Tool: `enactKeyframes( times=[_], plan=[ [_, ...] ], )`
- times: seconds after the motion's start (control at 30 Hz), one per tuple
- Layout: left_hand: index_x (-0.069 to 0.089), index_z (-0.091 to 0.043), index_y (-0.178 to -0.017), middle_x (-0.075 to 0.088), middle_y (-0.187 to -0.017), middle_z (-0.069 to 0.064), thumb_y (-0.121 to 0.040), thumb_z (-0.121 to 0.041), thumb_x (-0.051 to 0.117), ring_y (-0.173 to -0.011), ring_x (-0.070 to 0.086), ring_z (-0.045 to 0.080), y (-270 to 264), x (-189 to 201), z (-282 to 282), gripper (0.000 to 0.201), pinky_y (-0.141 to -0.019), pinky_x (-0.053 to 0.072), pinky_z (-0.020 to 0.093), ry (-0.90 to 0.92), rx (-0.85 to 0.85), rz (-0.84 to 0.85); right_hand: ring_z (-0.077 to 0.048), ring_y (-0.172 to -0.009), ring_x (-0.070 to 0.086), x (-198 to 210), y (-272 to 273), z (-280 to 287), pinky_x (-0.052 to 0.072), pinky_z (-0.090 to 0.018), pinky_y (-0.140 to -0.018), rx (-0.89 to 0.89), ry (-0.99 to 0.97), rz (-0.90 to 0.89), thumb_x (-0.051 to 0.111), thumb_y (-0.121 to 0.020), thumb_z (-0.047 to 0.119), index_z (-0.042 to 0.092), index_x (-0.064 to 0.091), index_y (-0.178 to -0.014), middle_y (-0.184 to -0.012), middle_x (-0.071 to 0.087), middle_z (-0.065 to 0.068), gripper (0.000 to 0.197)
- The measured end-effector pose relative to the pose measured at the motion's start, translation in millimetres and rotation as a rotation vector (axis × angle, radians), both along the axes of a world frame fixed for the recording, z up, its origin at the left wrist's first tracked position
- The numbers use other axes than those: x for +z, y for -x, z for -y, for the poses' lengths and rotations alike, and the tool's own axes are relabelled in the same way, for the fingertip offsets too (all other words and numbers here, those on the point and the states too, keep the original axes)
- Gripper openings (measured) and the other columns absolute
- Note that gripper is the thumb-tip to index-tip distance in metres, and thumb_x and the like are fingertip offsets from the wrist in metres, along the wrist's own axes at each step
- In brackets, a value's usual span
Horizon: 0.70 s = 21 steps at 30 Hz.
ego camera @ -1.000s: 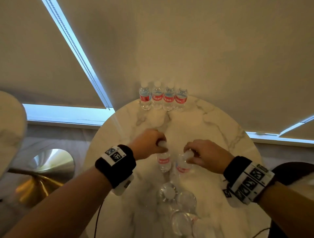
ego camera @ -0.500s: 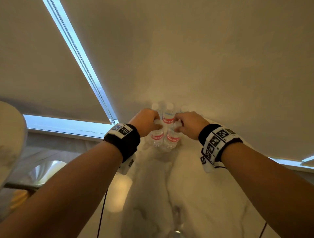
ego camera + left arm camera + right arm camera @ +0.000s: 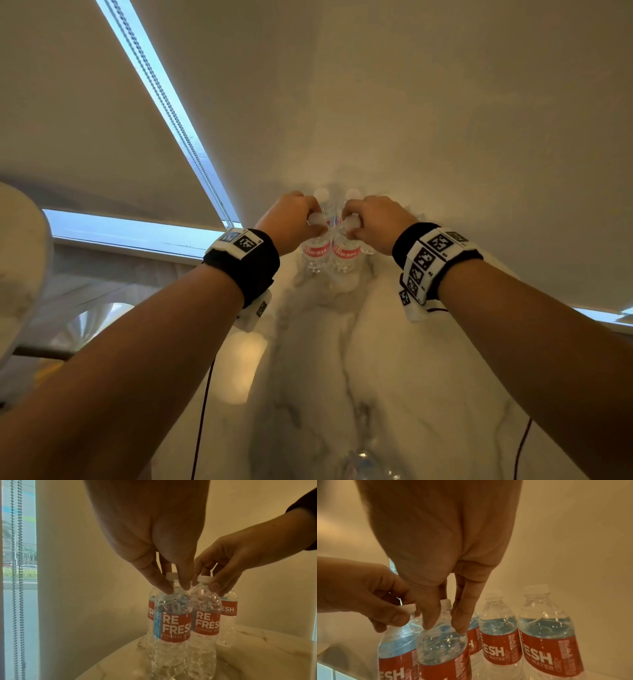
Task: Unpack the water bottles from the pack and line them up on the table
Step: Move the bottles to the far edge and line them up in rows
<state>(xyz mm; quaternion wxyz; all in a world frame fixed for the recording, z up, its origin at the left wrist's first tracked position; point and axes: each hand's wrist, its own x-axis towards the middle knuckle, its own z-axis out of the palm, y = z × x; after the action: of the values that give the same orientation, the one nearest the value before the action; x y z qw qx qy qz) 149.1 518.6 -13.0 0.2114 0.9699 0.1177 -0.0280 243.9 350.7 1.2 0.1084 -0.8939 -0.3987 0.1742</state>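
Note:
I hold two clear water bottles with red labels by their necks, side by side at the far side of the marble table [image 3: 394, 377]. My left hand [image 3: 310, 222] pinches the left bottle [image 3: 315, 251] just under its white cap; in the left wrist view the fingertips [image 3: 169, 589] sit on its shoulder [image 3: 175, 627]. My right hand [image 3: 352, 224] pinches the right bottle [image 3: 346, 253] the same way [image 3: 441, 655]. Both bottles are upright with their bases at the table top. Directly behind them stands a row of matching bottles [image 3: 500, 642], partly hidden by my hands.
Roller blinds with a bead chain [image 3: 164, 102] hang close behind the row. The table edge curves away on the left [image 3: 120, 654]. Clear plastic bottle tops [image 3: 361, 462] show at the near bottom edge. Another pale round tabletop [image 3: 20, 274] is at far left.
Both hands lifted a bottle each near me and carried them away to the far side of the table, down in front of the back row. My view tilted up.

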Motion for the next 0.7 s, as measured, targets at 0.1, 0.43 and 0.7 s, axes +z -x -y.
enactKeyframes(
  times=[0.1,0.43,0.7],
  plan=[
    [0.065,-0.012,-0.115,0.050,-0.098,0.001,-0.087,-0.037,0.072,-0.090,0.058,0.024,6,0,2,0.038,-0.080,0.042,0.027,0.007,0.023,-0.008,-0.030,-0.105,0.061,5,6,9,0.037,-0.029,-0.075,-0.066,-0.025,-0.050,0.079,-0.080,0.030,0.019,0.048,-0.136,-0.114,0.066,-0.011,0.065],
    [0.055,-0.020,-0.135,0.056,-0.124,0.004,-0.088,-0.044,0.070,-0.100,0.064,0.023,76,24,51,0.055,-0.091,0.054,0.036,0.062,0.074,0.088,-0.012,-0.080,0.061,51,110,113,0.045,-0.025,-0.067,-0.039,-0.055,-0.161,0.072,-0.082,0.045,0.023,0.063,-0.118,-0.097,0.067,0.005,0.043],
    [0.072,-0.027,-0.112,0.067,-0.097,-0.007,-0.094,-0.044,0.062,-0.081,0.064,0.007,193,32,160,0.027,-0.076,0.049,0.019,0.232,-0.268,-0.094,-0.003,-0.081,0.060,46,209,212,0.054,-0.031,-0.080,0.123,0.079,-0.341,0.066,-0.080,0.060,0.036,0.065,-0.110,-0.093,0.063,0.012,0.038]
  ],
)
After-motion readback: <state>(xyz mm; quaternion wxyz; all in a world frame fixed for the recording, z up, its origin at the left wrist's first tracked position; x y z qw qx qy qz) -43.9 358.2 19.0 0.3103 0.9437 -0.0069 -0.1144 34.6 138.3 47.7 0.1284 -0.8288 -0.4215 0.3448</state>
